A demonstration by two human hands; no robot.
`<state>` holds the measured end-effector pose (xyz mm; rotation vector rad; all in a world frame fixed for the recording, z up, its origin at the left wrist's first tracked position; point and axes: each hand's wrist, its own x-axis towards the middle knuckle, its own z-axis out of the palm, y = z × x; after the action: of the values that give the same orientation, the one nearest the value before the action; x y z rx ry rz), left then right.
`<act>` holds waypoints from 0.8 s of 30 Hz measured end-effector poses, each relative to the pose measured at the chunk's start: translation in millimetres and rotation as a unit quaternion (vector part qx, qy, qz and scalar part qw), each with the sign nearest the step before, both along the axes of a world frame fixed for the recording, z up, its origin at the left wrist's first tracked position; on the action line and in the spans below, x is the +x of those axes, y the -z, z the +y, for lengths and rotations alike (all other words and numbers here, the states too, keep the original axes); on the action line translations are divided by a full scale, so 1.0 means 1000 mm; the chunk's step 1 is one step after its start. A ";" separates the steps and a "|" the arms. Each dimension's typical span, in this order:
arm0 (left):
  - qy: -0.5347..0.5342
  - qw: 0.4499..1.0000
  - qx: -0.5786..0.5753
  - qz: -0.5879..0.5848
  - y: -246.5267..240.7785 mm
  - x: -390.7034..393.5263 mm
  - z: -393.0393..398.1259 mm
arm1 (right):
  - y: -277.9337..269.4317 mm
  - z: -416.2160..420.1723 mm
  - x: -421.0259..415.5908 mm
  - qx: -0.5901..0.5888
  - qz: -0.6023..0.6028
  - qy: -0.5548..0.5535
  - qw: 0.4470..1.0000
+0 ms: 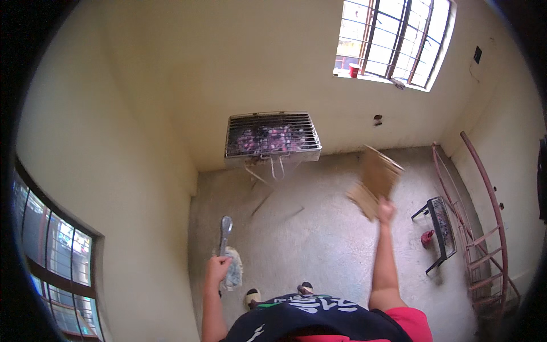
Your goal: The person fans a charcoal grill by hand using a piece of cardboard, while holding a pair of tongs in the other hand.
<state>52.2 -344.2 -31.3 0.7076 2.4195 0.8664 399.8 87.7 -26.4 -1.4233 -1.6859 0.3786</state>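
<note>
My left hand [218, 268] is closed around metal tongs [226, 228] that point away from me. In my right hand [386, 210] is a folded piece of brown cardboard [379, 174], blurred at its edges and held out over the floor. Against the far wall stands a charcoal grill [273, 159] on thin legs. A wire grate [273, 121] with a looped handle lies across its top. Beneath the bars, grey and pinkish charcoal [273, 139] fills the box. Neither hand touches the grill; the cardboard is to its right and nearer to me.
A pale, blue-stained patch [233, 271] lies on the concrete floor [299, 243] by my left hand. At right are a small black-legged grill [442, 226], a red bag [427, 237] and a rusty metal frame [487, 184]. A red cup [354, 70] stands on the barred window's sill.
</note>
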 end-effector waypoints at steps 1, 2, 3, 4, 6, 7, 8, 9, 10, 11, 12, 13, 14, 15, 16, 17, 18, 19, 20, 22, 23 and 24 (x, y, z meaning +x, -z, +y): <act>0.014 1.000 0.014 -0.006 0.000 0.009 0.023 | 0.012 0.013 0.063 -0.006 0.159 0.020 0.987; 0.019 0.999 0.023 -0.012 0.003 0.018 0.041 | 0.018 0.010 0.113 0.029 0.148 0.051 0.987; 0.041 0.999 0.018 -0.028 0.002 0.029 0.063 | 0.021 0.006 0.166 0.065 0.135 0.088 0.985; 0.065 0.997 0.011 -0.044 -0.001 0.040 0.083 | 0.029 -0.003 0.212 0.066 0.087 0.186 0.977; 0.105 0.994 0.031 -0.025 0.010 0.062 0.109 | 0.019 -0.039 0.249 -0.035 0.005 0.309 0.950; 0.131 0.990 0.029 -0.039 0.008 0.077 0.126 | 0.033 -0.053 0.277 -0.024 0.017 0.338 0.941; 0.156 0.986 0.029 -0.054 0.004 0.089 0.146 | 0.045 -0.066 0.304 -0.013 0.030 0.366 0.930; 0.178 0.981 0.028 -0.070 0.002 0.100 0.162 | 0.054 -0.076 0.317 -0.060 0.077 0.380 0.920; 0.199 0.977 0.017 -0.068 0.000 0.108 0.173 | 0.063 -0.083 0.328 -0.106 0.125 0.387 0.907; 0.229 0.971 0.007 -0.067 -0.001 0.114 0.188 | 0.080 -0.092 0.342 -0.105 0.180 0.390 0.897; 0.255 0.965 -0.004 -0.063 -0.004 0.119 0.200 | 0.094 -0.096 0.351 -0.105 0.236 0.388 0.885; 0.269 0.962 -0.007 -0.053 -0.009 0.121 0.206 | 0.094 -0.096 0.342 -0.115 0.253 0.389 0.878; 0.281 0.959 -0.011 -0.044 -0.015 0.121 0.210 | 0.096 -0.098 0.329 -0.126 0.269 0.388 0.872; 0.298 0.954 -0.012 -0.034 -0.020 0.120 0.216 | 0.088 -0.103 0.314 -0.134 0.286 0.392 0.864; 0.288 0.957 0.002 -0.039 -0.023 0.117 0.220 | 0.090 -0.101 0.308 -0.117 0.301 0.387 0.864; 0.276 0.960 0.015 -0.044 -0.026 0.112 0.223 | 0.090 -0.098 0.303 -0.122 0.279 0.377 0.875; 0.266 0.962 0.035 -0.052 -0.026 0.109 0.226 | 0.082 -0.093 0.304 -0.120 0.255 0.368 0.886; 0.254 0.965 0.038 -0.052 -0.026 0.105 0.225 | 0.075 -0.086 0.302 -0.119 0.231 0.357 0.897; 0.240 0.969 0.039 -0.052 -0.027 0.098 0.220 | 0.065 -0.077 0.298 -0.111 0.176 0.361 0.909; 0.220 0.973 0.038 -0.057 -0.024 0.082 0.210 | 0.031 -0.055 0.283 -0.089 0.064 0.370 0.923; 0.212 0.975 0.034 -0.060 -0.020 0.071 0.202 | 0.032 -0.033 0.283 -0.070 0.059 0.364 0.927; 0.204 0.976 0.029 -0.065 -0.014 0.059 0.190 | 0.026 -0.012 0.276 -0.051 0.053 0.357 0.931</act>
<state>111.5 -153.9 -17.0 1.0856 2.0370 0.7863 675.5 75.9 -52.2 -1.9353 -0.9705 0.1249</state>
